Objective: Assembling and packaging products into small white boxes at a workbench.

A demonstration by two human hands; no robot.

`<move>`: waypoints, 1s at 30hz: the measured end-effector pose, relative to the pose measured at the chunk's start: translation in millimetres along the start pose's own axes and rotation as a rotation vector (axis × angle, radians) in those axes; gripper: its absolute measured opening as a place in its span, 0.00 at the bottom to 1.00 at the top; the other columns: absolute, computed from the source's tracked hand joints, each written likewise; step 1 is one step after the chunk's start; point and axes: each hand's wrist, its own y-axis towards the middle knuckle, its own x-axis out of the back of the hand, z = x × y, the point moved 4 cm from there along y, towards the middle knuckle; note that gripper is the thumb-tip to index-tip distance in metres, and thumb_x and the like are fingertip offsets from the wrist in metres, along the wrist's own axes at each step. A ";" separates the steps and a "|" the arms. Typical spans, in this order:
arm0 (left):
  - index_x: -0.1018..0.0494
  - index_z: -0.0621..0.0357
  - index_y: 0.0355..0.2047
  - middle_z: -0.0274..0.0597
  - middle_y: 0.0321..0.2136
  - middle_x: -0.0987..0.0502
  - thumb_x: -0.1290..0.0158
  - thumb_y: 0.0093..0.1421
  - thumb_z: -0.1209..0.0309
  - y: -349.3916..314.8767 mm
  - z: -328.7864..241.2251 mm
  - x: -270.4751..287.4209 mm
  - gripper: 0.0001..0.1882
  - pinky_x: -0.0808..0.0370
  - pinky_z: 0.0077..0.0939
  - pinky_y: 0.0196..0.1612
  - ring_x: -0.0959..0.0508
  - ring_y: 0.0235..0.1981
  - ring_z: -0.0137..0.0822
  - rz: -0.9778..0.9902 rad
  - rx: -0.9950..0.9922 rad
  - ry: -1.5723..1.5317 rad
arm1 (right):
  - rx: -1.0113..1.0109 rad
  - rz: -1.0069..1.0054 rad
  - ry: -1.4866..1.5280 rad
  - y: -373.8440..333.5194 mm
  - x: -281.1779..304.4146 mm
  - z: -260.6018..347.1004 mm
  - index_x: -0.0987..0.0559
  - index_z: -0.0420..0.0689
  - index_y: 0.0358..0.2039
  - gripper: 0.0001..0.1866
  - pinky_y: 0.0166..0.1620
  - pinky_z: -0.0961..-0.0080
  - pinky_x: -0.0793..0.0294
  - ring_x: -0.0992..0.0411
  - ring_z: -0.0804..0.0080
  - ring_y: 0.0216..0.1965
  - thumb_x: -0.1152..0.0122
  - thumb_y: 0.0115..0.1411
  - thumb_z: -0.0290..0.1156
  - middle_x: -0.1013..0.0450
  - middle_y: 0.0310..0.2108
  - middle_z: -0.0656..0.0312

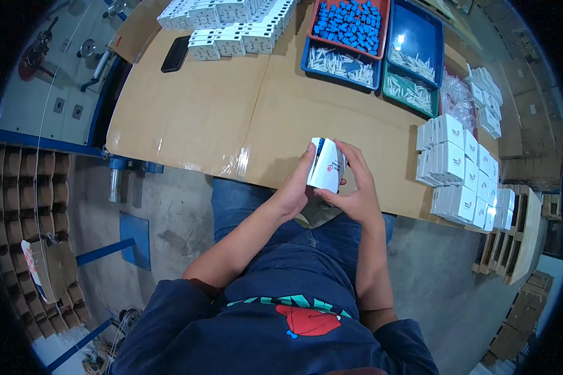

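Over the table's near edge, a small white box (330,169) with a red printed mark is held between both hands. A strip of blue shows along its upper left side. My left hand (293,194) grips the box from the left, its thumb along that side. On the other side, my right hand (363,190) has its fingers curled over the far right edge and its thumb at the near end. The underside of the box and some fingertips are hidden.
Stacked white boxes (450,156) stand at the table's right edge. Farther back are a red tray (312,31) of blue pieces and blue and green trays of white sticks. White switch-like units (231,40) and a black phone (176,54) lie back left on the cardboard-covered table (194,119).
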 end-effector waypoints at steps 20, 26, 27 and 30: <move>0.38 0.55 0.65 0.45 0.50 0.24 0.68 0.72 0.38 -6.0 -1.8 4.6 0.37 0.23 0.34 0.53 0.21 0.51 0.38 -0.008 -0.018 0.035 | 0.036 0.032 -0.049 -2.0 -3.0 -0.4 0.30 0.43 0.64 0.47 0.62 0.63 0.31 0.32 0.54 0.63 0.20 0.41 0.32 0.33 0.62 0.51; 0.39 0.55 0.66 0.44 0.55 0.26 0.69 0.73 0.41 -1.1 -2.6 7.2 0.35 0.26 0.39 0.58 0.24 0.56 0.40 -0.015 -0.035 0.010 | 0.068 0.036 -0.051 3.1 -0.7 -0.3 0.29 0.46 0.64 0.46 0.63 0.62 0.31 0.33 0.53 0.62 0.21 0.41 0.31 0.32 0.62 0.53; 0.39 0.55 0.66 0.44 0.55 0.26 0.69 0.73 0.41 -3.8 -1.3 6.2 0.35 0.26 0.39 0.58 0.24 0.56 0.40 -0.016 -0.021 0.012 | 0.055 0.030 -0.047 0.8 -2.0 -1.5 0.29 0.46 0.64 0.46 0.63 0.62 0.31 0.33 0.53 0.62 0.21 0.41 0.31 0.32 0.62 0.53; 0.39 0.54 0.66 0.44 0.55 0.26 0.69 0.74 0.41 -3.2 -4.5 2.4 0.34 0.26 0.39 0.59 0.24 0.56 0.40 -0.028 -0.028 0.033 | 0.080 0.029 -0.098 2.2 0.8 -0.8 0.29 0.45 0.64 0.45 0.64 0.61 0.32 0.34 0.53 0.63 0.22 0.42 0.31 0.32 0.62 0.53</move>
